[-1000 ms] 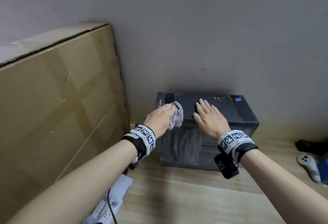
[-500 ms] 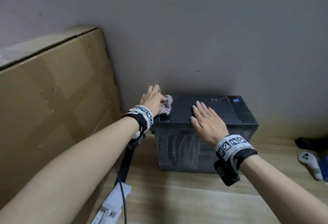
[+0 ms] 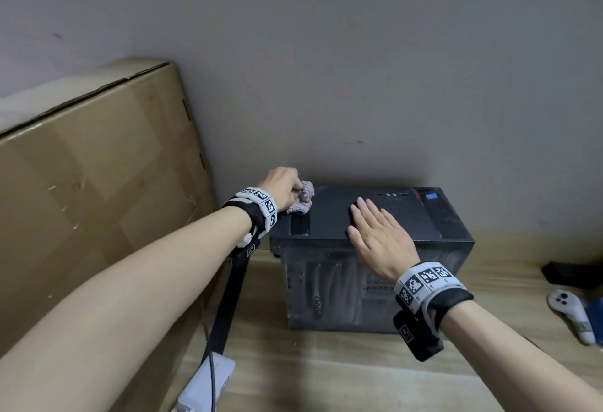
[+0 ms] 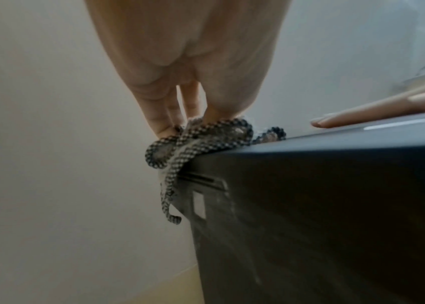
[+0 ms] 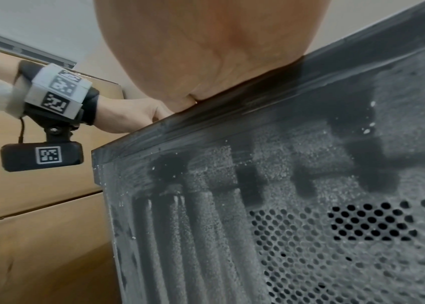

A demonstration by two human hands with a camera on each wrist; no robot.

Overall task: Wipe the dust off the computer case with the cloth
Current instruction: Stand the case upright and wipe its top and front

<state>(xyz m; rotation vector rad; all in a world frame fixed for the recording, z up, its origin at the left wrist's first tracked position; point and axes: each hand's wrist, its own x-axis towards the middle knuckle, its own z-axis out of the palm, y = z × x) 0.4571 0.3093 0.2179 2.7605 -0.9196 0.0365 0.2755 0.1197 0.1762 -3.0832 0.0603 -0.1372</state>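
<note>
A black computer case [image 3: 332, 215] stands on the wooden floor against the grey wall, its near side [image 5: 310, 205] coated in grey dust with wiped streaks. My left hand [image 3: 284, 188] grips a bunched pinkish-grey cloth [image 3: 301, 201] at the case's top far-left corner. In the left wrist view the checked cloth [image 4: 195, 139] hangs over that corner under my fingers [image 4: 159, 115]. My right hand [image 3: 375, 238] lies flat, fingers straight, on the top panel near its front edge. In the right wrist view only the palm [image 5: 206, 51] shows, resting on the top edge.
A large cardboard box [image 3: 98, 199] leans against the wall close to the left of the case. A white power strip [image 3: 208, 379] with a black cable lies on the floor below my left arm. A white controller [image 3: 571, 313] and dark items lie at the right.
My left hand has carried the cloth from the middle of the top panel back to its far-left corner. The right hand has stayed flat on the panel.
</note>
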